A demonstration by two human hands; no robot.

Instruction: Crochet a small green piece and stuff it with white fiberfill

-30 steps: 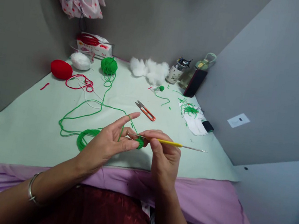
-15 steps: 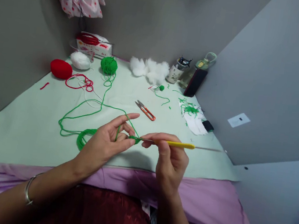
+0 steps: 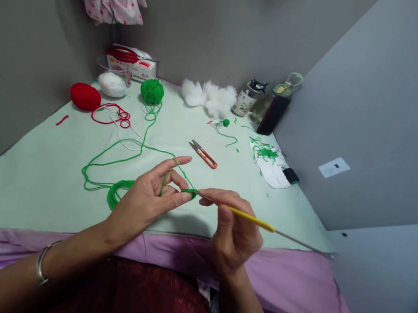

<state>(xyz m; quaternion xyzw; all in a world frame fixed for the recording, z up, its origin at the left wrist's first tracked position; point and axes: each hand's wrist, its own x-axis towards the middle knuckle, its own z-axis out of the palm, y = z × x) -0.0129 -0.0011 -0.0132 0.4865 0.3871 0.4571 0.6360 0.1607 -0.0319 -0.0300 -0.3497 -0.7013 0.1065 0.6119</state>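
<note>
Near the surface's front edge, the left hand point(image 3: 148, 200) pinches the small green crochet piece point(image 3: 190, 193) – just right of it, the right hand point(image 3: 236, 227) grips the crochet hook point(image 3: 252, 219), its shaft slanting right and toward the front edge.

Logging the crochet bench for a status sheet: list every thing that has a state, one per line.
left hand: shut on small green crochet piece, yarn looped over forefinger.
right hand: shut on yellow-handled crochet hook, tip at the piece.
green yarn ball: partly unwound, strand trailing.
red yarn ball: wound, loose strand beside it.
orange-handled thread snips: lying flat, blades parted.
</note>
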